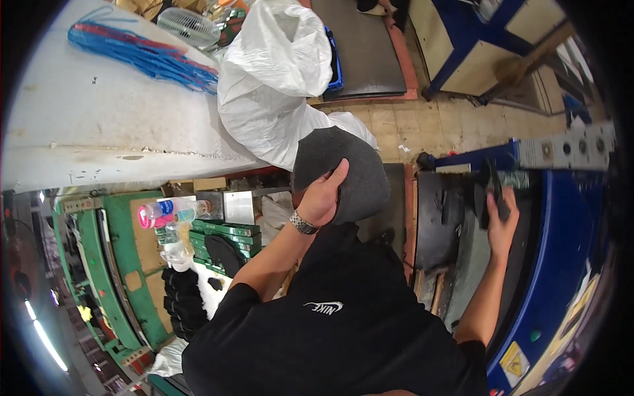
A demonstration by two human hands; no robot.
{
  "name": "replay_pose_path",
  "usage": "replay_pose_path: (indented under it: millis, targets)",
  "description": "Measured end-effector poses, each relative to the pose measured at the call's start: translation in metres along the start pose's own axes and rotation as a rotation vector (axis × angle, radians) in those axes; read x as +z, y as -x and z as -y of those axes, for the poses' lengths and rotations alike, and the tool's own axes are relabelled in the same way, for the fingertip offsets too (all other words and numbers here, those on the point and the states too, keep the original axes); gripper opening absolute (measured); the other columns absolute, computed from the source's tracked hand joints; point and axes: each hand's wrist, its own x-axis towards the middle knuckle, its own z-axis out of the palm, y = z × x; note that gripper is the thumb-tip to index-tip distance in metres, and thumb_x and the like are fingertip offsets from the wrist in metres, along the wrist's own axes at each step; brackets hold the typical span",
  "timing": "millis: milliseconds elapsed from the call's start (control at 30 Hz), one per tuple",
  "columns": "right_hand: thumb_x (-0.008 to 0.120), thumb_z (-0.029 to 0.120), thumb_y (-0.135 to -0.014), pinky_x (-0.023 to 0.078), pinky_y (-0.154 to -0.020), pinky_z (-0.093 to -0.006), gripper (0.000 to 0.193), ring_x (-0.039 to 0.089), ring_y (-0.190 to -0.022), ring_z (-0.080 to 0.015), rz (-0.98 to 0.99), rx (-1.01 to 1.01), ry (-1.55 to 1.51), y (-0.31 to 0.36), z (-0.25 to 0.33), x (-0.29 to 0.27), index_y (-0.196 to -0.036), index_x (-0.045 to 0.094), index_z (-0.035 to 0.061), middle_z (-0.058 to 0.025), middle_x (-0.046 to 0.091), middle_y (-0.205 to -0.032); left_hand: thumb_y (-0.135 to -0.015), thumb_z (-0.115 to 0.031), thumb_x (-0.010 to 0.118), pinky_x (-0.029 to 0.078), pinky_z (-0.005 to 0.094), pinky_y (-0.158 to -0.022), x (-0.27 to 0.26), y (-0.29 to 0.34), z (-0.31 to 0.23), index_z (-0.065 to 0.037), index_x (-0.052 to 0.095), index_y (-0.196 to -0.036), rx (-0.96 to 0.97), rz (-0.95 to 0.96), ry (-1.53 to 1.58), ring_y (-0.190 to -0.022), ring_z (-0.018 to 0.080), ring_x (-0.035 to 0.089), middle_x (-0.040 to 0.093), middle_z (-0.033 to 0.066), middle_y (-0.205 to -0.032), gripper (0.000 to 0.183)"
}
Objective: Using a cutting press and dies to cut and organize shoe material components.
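Observation:
My left hand [319, 198], with a watch on its wrist, grips a dark grey sheet piece [356, 175] with curved edges. The thumb lies across its upper face, and the fingers are hidden beneath. The sheet is held in front of a white woven sack [264, 86]. Out to the right, my right hand [502, 221] is closed round a black object [487, 188] whose kind I cannot make out. That hand is over the dark bed of a blue machine [561, 231].
A whitish table [132, 125] at the left bears blue and red plastic strips [139, 53] and a fan [188, 26]. Nearer me are a green machine frame [115, 264], plastic bottles [158, 211], green boxes [228, 231] and stacked black pieces [183, 300]. Another person [376, 6] is at the far edge.

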Motion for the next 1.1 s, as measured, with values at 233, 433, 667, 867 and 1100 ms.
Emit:
replay_pose_path:
  millis: [233, 433, 667, 867, 1100]
  targets:
    - [0.055, 0.025, -0.104, 0.048, -0.108, -0.0394, 0.044, 0.064, -0.124, -0.0307, 0.421, 0.27, -1.234, -0.279, 0.092, 0.224, -0.135, 0.059, -0.0063, -0.021, 0.064, -0.136, -0.106, -0.034, 0.06, 0.045, 0.03, -0.105, -0.042, -0.028, -0.061, 0.005, 0.066, -0.127, 0.23, -0.181, -0.654, -0.118, 0.0176, 0.062, 0.068, 0.0077, -0.13, 0.045]
    - [0.055, 0.031, -0.102, 0.057, -0.09, -0.0398, 0.036, 0.072, -0.095, -0.0262, 0.933, 0.443, -1.285, -0.393, 0.146, 0.478, -0.11, 0.069, -0.0016, -0.0143, 0.075, -0.101, -0.105, -0.026, 0.063, 0.044, 0.0359, -0.108, -0.067, -0.028, -0.093, 0.005, 0.062, -0.13, 0.393, -0.2, -0.689, -0.123, 0.0249, 0.062, 0.067, 0.0149, -0.131, 0.04]
    - [0.065, 0.035, -0.098, 0.058, -0.091, -0.0425, 0.048, 0.07, -0.104, -0.0264, 0.878, 0.199, -0.724, -0.394, 0.149, 0.635, -0.134, 0.064, 0.0036, -0.0129, 0.071, -0.123, -0.107, -0.009, 0.032, 0.029, 0.0362, -0.123, -0.112, 0.015, -0.113, -0.001, 0.029, -0.159, -0.338, -0.072, -1.157, -0.15, 0.0315, 0.038, 0.037, 0.018, -0.163, 0.053]
    - [0.068, 0.041, -0.089, 0.056, -0.097, -0.0453, 0.053, 0.067, -0.114, -0.037, 0.421, -0.531, -0.113, -0.381, 0.18, 0.642, -0.127, 0.068, 0.005, -0.019, 0.069, -0.129, -0.104, -0.062, 0.047, 0.032, 0.0342, -0.118, -0.109, 0.01, -0.115, 0.002, 0.058, -0.141, -0.112, -0.399, -0.784, -0.14, 0.0282, 0.049, 0.057, 0.0178, -0.147, 0.075]
    - [0.078, 0.027, -0.083, 0.055, -0.093, -0.0433, 0.036, 0.069, -0.103, -0.0387, 0.48, -0.354, 0.353, -0.365, 0.196, 0.433, -0.108, 0.07, 0.0021, -0.0219, 0.072, -0.109, -0.107, -0.039, 0.057, 0.043, 0.0326, -0.108, -0.096, -0.031, -0.111, 0.0, 0.062, -0.136, 0.228, -0.079, -0.532, -0.122, 0.0183, 0.059, 0.065, 0.0074, -0.134, 0.049]
